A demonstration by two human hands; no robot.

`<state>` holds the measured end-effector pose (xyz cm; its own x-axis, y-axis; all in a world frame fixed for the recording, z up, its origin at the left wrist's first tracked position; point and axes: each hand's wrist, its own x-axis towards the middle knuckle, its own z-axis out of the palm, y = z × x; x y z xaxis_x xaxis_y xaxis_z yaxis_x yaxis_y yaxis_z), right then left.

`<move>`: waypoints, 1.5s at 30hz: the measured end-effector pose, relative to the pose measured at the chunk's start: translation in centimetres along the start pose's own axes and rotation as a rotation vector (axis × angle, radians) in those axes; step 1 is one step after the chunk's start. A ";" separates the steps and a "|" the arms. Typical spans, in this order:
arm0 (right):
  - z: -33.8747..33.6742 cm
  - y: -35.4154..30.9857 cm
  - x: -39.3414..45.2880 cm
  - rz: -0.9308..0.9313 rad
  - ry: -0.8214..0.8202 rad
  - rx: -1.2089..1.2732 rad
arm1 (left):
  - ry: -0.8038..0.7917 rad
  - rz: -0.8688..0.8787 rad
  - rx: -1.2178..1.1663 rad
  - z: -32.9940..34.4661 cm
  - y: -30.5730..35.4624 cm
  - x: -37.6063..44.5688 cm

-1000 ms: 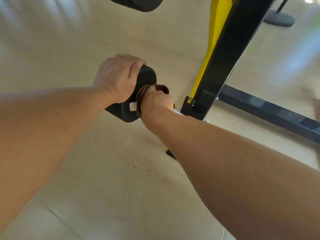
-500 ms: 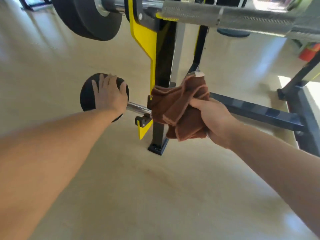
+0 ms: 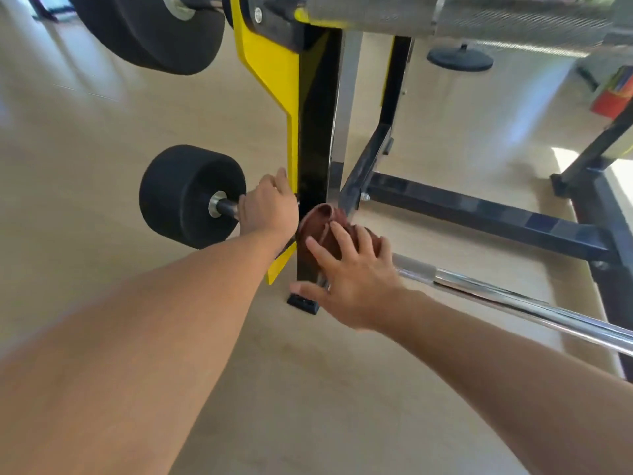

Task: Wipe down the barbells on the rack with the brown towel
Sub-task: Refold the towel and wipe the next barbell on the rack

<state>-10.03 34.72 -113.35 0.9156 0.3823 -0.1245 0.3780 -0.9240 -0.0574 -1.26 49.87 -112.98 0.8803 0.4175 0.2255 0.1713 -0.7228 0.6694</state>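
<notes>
Lower chrome steel barbell (image 3: 513,296) lies on the black-and-yellow steel rack (image 3: 313,159), long axis running from the black round end weight (image 3: 181,197) at left, past the upright, down toward the right edge of view. Crumpled brown cloth towel (image 3: 322,224) sits on the bar just right of the upright. Right hand (image 3: 356,279) presses it, fingers (image 3: 342,240) spread and straight. Left hand (image 3: 270,207) curls round the bar between weight and upright. Unwiped shaft lies rightward of the towel; right hand nearer.

The black-and-yellow steel rack upright (image 3: 313,159) is the landmark. Left of it sits the lower barbell's black round weight (image 3: 186,197); its chrome steel shaft (image 3: 513,296) runs right. The crumpled brown towel (image 3: 325,228) lies just right, on the shaft. Above, a knurled grey steel bar (image 3: 479,17) crosses the upright.
</notes>
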 end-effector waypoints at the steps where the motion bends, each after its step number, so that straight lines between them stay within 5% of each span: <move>1: 0.1 0.0 0.5 0.015 0.080 -0.008 | 0.017 0.007 0.003 0.4 -0.1 0.1; 10: -0.6 -2.1 6.2 0.082 0.247 -0.173 | 0.148 0.103 0.059 1.0 -0.3 0.2; 15: -1.4 -1.4 6.3 0.044 0.178 -0.078 | 0.107 0.115 0.076 0.3 -0.3 -0.2; 17: -2.0 0.6 5.5 0.074 0.048 0.037 | 0.059 0.144 0.105 0.1 -0.2 -0.6; 22: -5.6 9.4 -0.2 0.331 -0.597 0.576 | -0.001 0.201 0.228 0.4 0.1 -1.0; 27: -4.3 8.0 0.3 0.166 -0.311 0.046 | 0.053 0.249 0.243 0.6 -0.3 -0.6; 35: -0.8 -2.0 7.3 0.056 0.225 0.023 | 0.064 0.243 0.286 0.0 0.1 -0.4; 45: -0.9 7.7 -0.4 0.118 0.094 0.134 | -0.050 0.161 0.249 -0.5 1.3 -2.5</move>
<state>-7.38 27.42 -112.88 0.9637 0.2631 -0.0452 0.2512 -0.9511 -0.1796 -3.43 48.15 -112.36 0.9245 0.2637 0.2752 0.1258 -0.8927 0.4327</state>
